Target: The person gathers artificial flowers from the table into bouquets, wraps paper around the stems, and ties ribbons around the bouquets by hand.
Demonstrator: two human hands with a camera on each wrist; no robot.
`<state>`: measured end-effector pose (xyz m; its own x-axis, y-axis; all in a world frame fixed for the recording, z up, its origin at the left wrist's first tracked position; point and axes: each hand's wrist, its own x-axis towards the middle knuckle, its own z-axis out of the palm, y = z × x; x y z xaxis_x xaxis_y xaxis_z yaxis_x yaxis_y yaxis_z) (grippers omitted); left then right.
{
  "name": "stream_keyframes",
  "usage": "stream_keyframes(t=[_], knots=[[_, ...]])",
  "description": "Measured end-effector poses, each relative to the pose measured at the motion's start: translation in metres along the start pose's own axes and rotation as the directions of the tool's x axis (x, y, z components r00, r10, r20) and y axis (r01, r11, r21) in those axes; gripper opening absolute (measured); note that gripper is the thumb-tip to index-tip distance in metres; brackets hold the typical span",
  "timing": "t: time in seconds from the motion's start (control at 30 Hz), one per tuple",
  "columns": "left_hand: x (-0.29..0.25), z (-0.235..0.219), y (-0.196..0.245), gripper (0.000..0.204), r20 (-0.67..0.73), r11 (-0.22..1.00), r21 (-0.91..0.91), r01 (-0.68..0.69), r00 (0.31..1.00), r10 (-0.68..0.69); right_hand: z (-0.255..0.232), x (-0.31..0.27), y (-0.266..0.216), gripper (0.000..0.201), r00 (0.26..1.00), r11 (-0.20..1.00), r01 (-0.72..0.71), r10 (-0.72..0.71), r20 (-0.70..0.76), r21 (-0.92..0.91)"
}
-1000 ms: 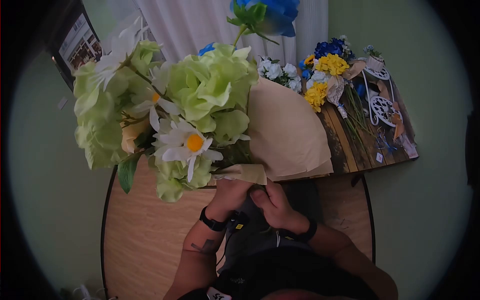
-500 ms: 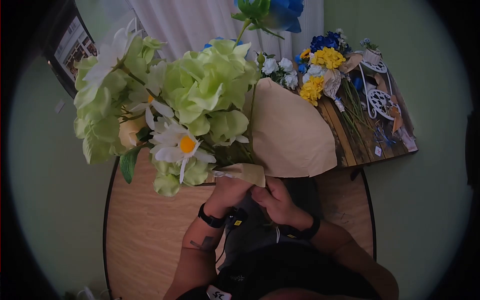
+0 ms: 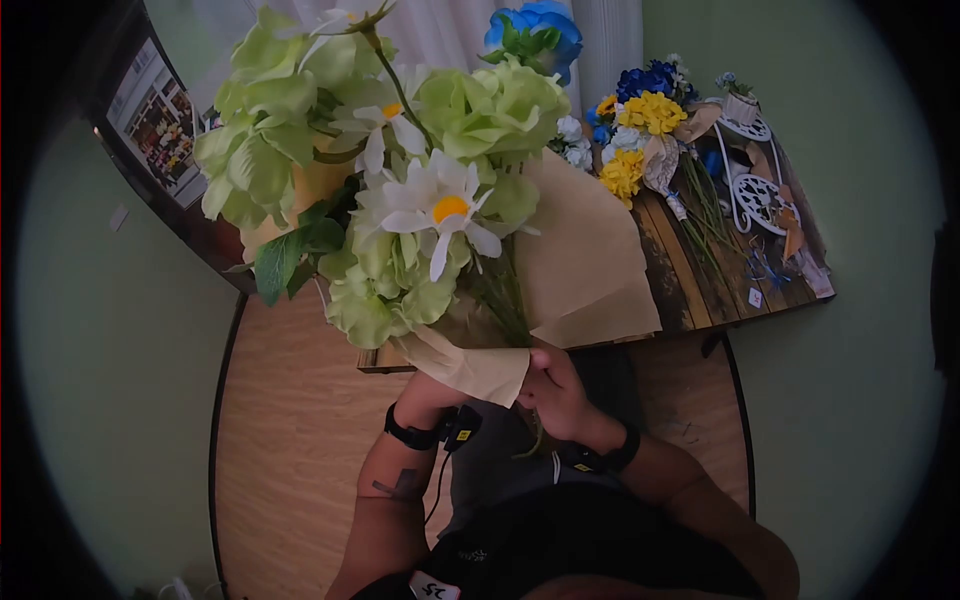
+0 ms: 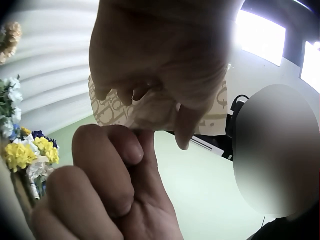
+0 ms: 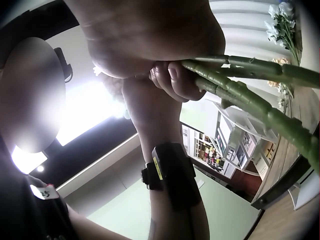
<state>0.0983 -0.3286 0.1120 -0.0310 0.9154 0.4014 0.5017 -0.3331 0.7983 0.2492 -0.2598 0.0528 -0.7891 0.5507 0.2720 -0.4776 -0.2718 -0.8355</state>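
A bouquet of artificial flowers fills the upper left of the head view: pale green blooms, white daisies and a blue rose. Brown wrapping paper spreads behind and below them. My left hand grips the paper's lower edge, its fingers partly hidden by the fold; the left wrist view shows the paper's printed side beneath that hand. My right hand grips the green stems close beside the left, and their ends stick out below it.
A wooden table carries yellow flowers, dark blue flowers, loose stems, a white metal stand and scraps. A white curtain hangs behind, and a framed picture is at the left.
The bouquet has swung to the right and the blue rose sits lower. My left hand has moved slightly left and down with the paper's edge. My right hand stays nearly in place.
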Motion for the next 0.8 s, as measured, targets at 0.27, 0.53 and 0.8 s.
stream_keyframes(t=[0.27, 0.53, 0.8], knots=[[0.010, 0.019, -0.011, 0.030, -0.140, 0.974, -0.109, -0.197, 0.973, 0.181, -0.001, 0.005, -0.013, 0.017, 0.991, 0.992, -0.116, 0.119, 0.064, -0.046], [-0.002, 0.021, -0.006, 0.023, 0.114, 0.802, -0.472, 0.366, 0.927, -0.357, -0.001, -0.003, -0.011, 0.025, 0.998, 0.996, 0.066, -0.066, 0.005, -0.067], [-0.042, 0.008, -0.052, 0.058, -0.166, 0.948, -0.318, 0.021, 0.983, -0.077, -0.008, -0.013, -0.008, 0.031, 0.992, 0.994, 0.104, -0.106, -0.069, -0.020]])
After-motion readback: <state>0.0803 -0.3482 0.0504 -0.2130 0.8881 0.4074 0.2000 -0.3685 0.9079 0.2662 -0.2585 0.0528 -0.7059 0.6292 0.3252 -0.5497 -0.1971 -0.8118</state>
